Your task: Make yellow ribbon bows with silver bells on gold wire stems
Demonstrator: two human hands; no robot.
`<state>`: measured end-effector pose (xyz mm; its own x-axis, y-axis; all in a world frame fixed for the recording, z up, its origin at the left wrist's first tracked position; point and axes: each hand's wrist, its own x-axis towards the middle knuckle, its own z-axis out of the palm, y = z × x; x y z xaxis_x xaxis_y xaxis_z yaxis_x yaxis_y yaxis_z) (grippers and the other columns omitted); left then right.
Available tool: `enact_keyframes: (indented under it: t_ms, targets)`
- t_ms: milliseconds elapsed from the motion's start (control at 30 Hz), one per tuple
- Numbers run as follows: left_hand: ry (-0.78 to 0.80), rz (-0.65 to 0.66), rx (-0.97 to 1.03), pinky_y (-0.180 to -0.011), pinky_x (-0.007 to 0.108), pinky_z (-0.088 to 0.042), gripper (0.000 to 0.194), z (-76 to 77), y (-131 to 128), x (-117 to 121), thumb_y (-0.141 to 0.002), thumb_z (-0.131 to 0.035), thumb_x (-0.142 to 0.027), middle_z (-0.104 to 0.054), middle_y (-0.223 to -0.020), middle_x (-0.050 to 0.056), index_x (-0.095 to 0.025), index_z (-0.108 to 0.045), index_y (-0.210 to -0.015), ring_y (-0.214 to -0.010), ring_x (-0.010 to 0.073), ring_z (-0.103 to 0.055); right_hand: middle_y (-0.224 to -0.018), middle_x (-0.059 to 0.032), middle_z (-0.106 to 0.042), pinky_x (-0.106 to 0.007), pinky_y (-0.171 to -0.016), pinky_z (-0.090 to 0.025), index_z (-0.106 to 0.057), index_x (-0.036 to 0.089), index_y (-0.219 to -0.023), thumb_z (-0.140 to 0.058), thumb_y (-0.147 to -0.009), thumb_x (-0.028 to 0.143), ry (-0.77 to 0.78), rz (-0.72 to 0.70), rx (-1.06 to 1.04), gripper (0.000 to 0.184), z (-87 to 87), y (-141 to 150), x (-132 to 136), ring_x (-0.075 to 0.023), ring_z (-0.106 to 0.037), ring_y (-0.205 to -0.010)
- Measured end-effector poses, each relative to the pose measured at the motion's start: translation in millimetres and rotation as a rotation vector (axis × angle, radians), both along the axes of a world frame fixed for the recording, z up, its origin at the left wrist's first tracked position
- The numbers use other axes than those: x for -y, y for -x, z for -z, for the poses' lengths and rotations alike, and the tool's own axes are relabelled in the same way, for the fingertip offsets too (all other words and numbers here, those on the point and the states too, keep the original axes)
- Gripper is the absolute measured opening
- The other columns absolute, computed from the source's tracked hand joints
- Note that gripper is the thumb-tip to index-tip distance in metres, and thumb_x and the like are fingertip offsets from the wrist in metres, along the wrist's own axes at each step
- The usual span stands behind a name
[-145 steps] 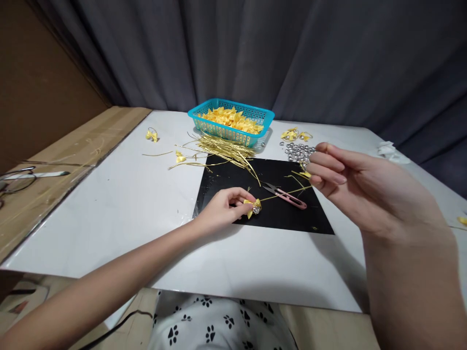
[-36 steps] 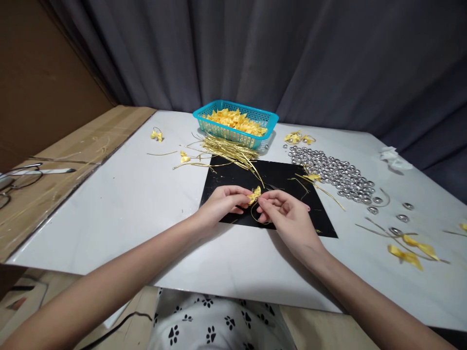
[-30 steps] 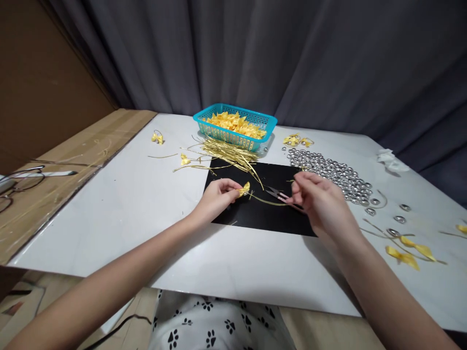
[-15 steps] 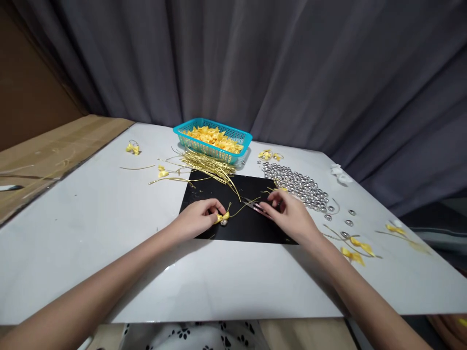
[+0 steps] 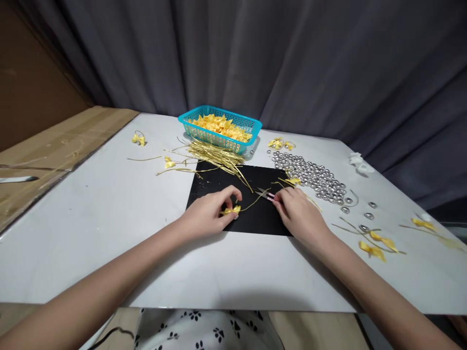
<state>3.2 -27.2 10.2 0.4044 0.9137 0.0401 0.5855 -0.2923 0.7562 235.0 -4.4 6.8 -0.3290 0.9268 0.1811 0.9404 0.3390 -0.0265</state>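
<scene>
Near the middle of the black mat (image 5: 255, 224), my left hand (image 5: 213, 209) curls its thumb and fingers around a small yellow ribbon bow (image 5: 233, 210). A silver bead sits at the bow's lower edge, partly hidden by the fingertips. From the bow a thin gold cord (image 5: 251, 204) runs up to the right across the mat. My right hand (image 5: 297, 206) is closed on the pink handle of a small pair of scissors (image 5: 263, 192). Their blades point left, close to the cord's end. A loose pile of gold cords (image 5: 219, 155) lies just beyond the mat's far edge.
A turquoise basket (image 5: 184, 121) full of yellow bows stands at the back. Many silver beads (image 5: 310, 175) spread right of the mat. Loose bows (image 5: 372, 250) with cords lie at the right, and a bow with a loop (image 5: 138, 139) at the far left. Cardboard (image 5: 54, 146) borders the left.
My right hand has closed on the scissors' handle, where its fingers were reaching before. My left fingers have shifted around the bow. The whole view has moved a little.
</scene>
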Motion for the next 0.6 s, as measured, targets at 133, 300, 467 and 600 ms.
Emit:
enact_keyframes:
  t_ms: [133,300,467,600]
  targets:
    - [-0.076,0.034,-0.095,-0.053,0.024,-0.03,0.015,1.6,-1.2,0.3,-0.081,-0.053,-0.031,-0.059,-0.079,-0.001,-0.024,-0.057,-0.093,-0.059,0.0109,-0.049,-0.073,-0.0075,-0.055,-0.03,-0.058,-0.037,-0.043,0.02,-0.077,-0.036,-0.089,0.027,0.072,0.074,-0.148,0.016,-2.4,-8.8,10.5,-0.0212,-0.052,-0.067]
    - [-0.079,-0.004,-0.124,-0.053,0.024,-0.031,0.018,4.4,-1.4,-1.9,-0.083,-0.052,-0.035,-0.058,-0.071,-0.002,-0.022,-0.059,-0.093,-0.059,0.0119,-0.05,-0.064,-0.0001,-0.05,-0.027,-0.052,-0.035,-0.036,0.022,-0.083,-0.033,-0.088,0.036,0.253,0.24,-0.354,0.016,-14.0,-33.1,24.0,-0.0159,-0.046,-0.053]
    - [-0.112,-0.016,-0.189,-0.057,0.026,-0.033,0.019,5.0,0.5,-2.6,-0.088,-0.043,-0.03,-0.061,-0.071,0.001,-0.02,-0.06,-0.088,-0.064,0.0143,-0.054,-0.058,0.0029,-0.045,-0.027,-0.048,-0.035,-0.042,0.021,-0.093,-0.037,-0.082,0.043,0.35,0.42,-0.55,0.025,-26.0,-47.5,32.1,-0.0144,-0.041,-0.048]
    - [-0.123,-0.016,-0.24,-0.057,0.026,-0.033,0.018,4.7,0.5,-0.9,-0.088,-0.042,-0.029,-0.063,-0.075,0.002,-0.02,-0.057,-0.091,-0.065,0.0154,-0.055,-0.061,-0.0004,-0.048,-0.028,-0.051,-0.037,-0.055,0.018,-0.084,-0.049,-0.074,0.054,0.392,0.345,-0.682,0.037,-29.2,-32.1,43.5,-0.015,-0.044,-0.054]
